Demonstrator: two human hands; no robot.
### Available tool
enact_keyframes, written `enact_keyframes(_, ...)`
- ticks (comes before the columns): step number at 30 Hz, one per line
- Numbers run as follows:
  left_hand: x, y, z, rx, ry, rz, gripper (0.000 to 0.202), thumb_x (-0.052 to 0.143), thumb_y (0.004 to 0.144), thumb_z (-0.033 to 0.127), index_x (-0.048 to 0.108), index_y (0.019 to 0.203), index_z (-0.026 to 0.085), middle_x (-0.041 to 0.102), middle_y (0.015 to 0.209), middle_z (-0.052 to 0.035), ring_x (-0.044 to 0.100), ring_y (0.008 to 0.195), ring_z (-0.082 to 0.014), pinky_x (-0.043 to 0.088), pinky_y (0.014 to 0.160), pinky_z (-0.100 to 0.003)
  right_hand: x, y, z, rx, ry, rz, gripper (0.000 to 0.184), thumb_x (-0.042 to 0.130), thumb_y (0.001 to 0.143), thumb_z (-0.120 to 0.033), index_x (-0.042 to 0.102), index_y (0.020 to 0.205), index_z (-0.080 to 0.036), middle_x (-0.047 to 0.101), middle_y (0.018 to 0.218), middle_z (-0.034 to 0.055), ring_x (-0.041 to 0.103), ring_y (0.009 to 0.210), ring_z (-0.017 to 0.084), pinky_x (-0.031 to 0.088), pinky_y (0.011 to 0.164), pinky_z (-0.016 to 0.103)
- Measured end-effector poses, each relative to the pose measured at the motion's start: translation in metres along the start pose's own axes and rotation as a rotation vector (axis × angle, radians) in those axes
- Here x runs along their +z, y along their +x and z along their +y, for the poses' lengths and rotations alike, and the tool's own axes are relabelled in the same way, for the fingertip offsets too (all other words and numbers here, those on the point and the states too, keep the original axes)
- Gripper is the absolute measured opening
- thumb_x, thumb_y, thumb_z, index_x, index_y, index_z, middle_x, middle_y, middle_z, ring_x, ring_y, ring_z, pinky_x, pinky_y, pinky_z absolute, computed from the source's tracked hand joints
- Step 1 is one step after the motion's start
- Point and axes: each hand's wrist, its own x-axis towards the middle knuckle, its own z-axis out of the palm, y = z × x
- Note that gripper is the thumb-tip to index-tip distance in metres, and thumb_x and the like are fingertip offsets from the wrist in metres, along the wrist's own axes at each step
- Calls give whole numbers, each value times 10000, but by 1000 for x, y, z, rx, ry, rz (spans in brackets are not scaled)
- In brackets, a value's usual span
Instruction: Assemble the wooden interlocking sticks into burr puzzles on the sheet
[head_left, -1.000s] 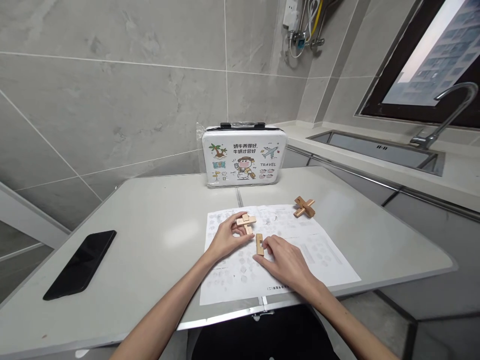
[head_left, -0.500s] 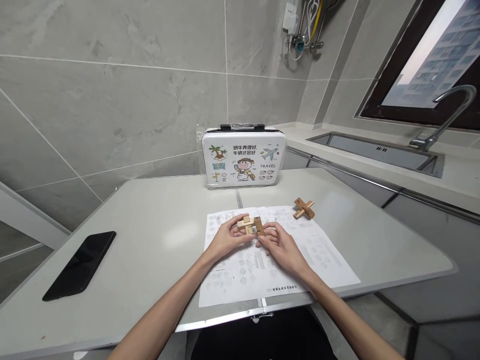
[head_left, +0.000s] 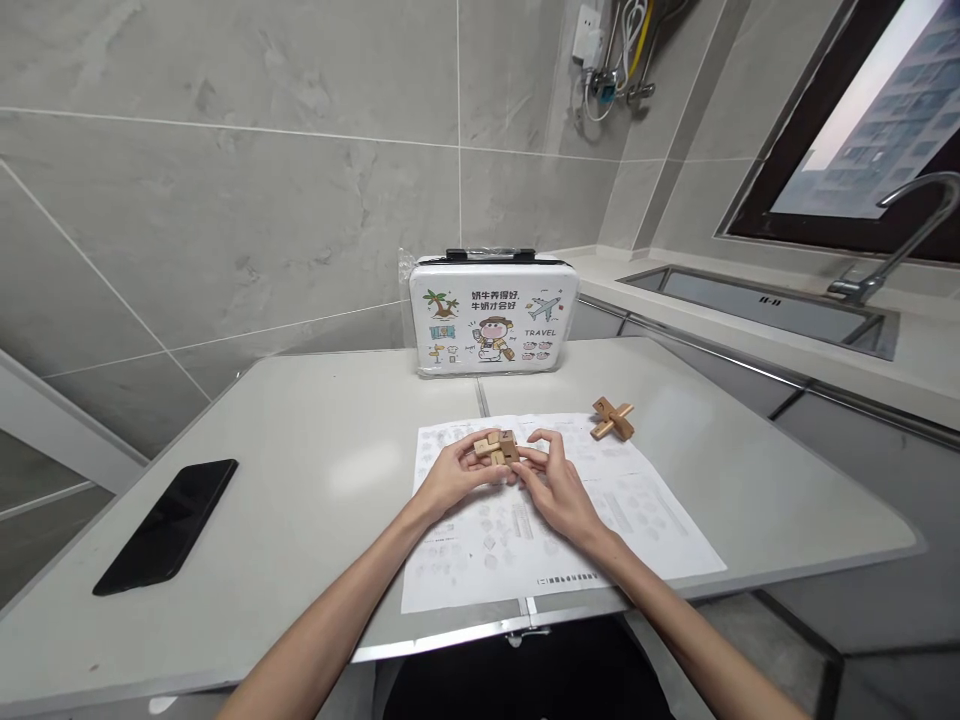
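Above the printed sheet, my left hand (head_left: 450, 480) is closed around a small wooden interlocking puzzle (head_left: 491, 449), thumb at the near side and fingers behind. Pale pieces form its left part, and a darker brown piece (head_left: 509, 446) with a dark mark on it sits against the right side. My right hand (head_left: 559, 490) holds that right side with thumb and lower fingers, while its index finger is bent and raised off the wood. Part of the puzzle is hidden by my fingers. Beyond my right hand, a separate brown cross-shaped group of wooden pieces (head_left: 613, 420) lies by the paper's far edge.
Under both hands lies the printed paper sheet (head_left: 465, 570) on a white folding table (head_left: 322, 540). A black phone (head_left: 169, 525) is on the left. A white carry case (head_left: 491, 320) stands at the back. To the right is a counter with a sink (head_left: 757, 305) and faucet (head_left: 892, 250).
The brown piece has moved left against the pale pieces and turned, so its marked end now faces up. My right index finger has lifted. The view has shifted slightly.
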Motion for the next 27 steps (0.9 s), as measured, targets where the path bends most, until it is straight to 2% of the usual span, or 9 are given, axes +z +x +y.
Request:
enact_keyframes(6, 5, -3, 1, 4, 40, -38, 828, 970, 689, 322, 618, 1428, 192, 740, 1317, -133, 751, 1072, -249, 577, 1008, -415, -9, -3, 1, 2, -73, -32, 258, 484, 1041, -355, 327, 1231, -283, 781, 1178, 108, 782, 934, 271, 589, 878, 445)
enact_keyframes(9, 5, -2, 0, 22, 61, -34, 732, 894, 798, 418, 623, 1441, 197, 750, 1298, -121, 746, 1064, -246, 578, 993, -401, -8, -3, 3, 17, -61, -32, 241, 480, 1045, -357, 329, 1219, -287, 780, 1198, 103, 785, 894, 260, 592, 869, 437)
enact_keyframes(13, 1, 1, -3, 47, 79, 21, 573, 682, 956, 576, 683, 1374, 183, 761, 1293, -123, 750, 1091, -262, 561, 1026, -406, -3, -1, 6, 16, -32, -48, 255, 494, 1039, -338, 345, 1240, -289, 786, 1193, 81, 790, 936, 251, 585, 903, 414)
enact_keyframes(20, -5, 2, -6, 97, 99, 113, 503, 654, 971, 559, 700, 1279, 164, 779, 1247, -156, 755, 1123, -298, 586, 975, -406, 5, 0, 3, -13, -6, -77, 304, 511, 1037, -332, 342, 1285, -284, 791, 1147, 71, 775, 927, 257, 568, 901, 419)
enact_keyframes(22, -5, 3, -6, 119, 130, 140, 482, 656, 967, 553, 705, 1247, 163, 791, 1209, -153, 761, 1108, -296, 585, 979, -410, 10, 3, 6, 18, 57, -59, 344, 563, 1009, -333, 380, 1294, -277, 791, 1144, 70, 774, 883, 249, 574, 878, 418)
enact_keyframes(24, -4, 3, -7, 149, 173, 175, 458, 652, 967, 547, 705, 1221, 169, 796, 1189, -145, 760, 1107, -291, 580, 993, -413, 16, 7, 11, 105, 191, -45, 357, 640, 953, -338, 482, 1261, -251, 787, 1147, 85, 774, 862, 247, 587, 834, 407)
enact_keyframes(27, -1, 2, -7, 198, 257, 244, 398, 615, 991, 518, 711, 1188, 186, 783, 1222, -130, 746, 1118, -276, 569, 1004, -405, 23, 14, 15, 239, 410, -22, 323, 718, 871, -351, 636, 1151, -212, 786, 1143, 103, 776, 944, 262, 608, 858, 406)
